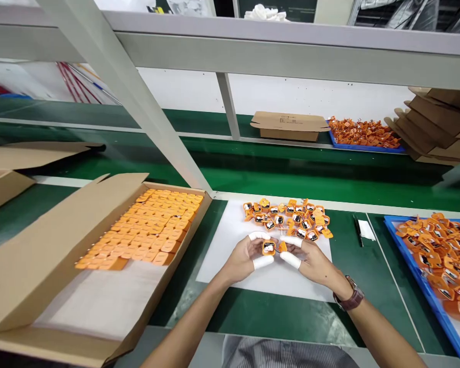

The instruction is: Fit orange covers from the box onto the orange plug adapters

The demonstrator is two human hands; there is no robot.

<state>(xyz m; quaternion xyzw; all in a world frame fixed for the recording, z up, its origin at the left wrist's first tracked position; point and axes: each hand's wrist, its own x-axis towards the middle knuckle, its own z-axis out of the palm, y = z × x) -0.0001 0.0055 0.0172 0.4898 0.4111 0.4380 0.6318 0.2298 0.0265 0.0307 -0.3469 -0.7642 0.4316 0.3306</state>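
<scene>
My left hand (pixel 249 255), white covers on its fingertips, pinches a small orange square case (pixel 269 248) with a black-and-white inside facing up. A small orange lid-like piece (pixel 282 247) is between the covered fingertips of my right hand (pixel 308 258). A thin dark strand seems to run between the two pieces. Both hands are over a white sheet (pixel 249 286) on the green table. Just beyond them, several similar orange cases (pixel 291 217) lie loosely on the sheet, some with their insides showing.
To the left, an open cardboard box (pixel 191 240) holds rows of orange cases. At the right stands a blue tray (pixel 414 271) heaped with orange pieces. A black pen (pixel 358 231) lies between sheet and tray. A slanted metal post (pixel 145 107) rises behind the box.
</scene>
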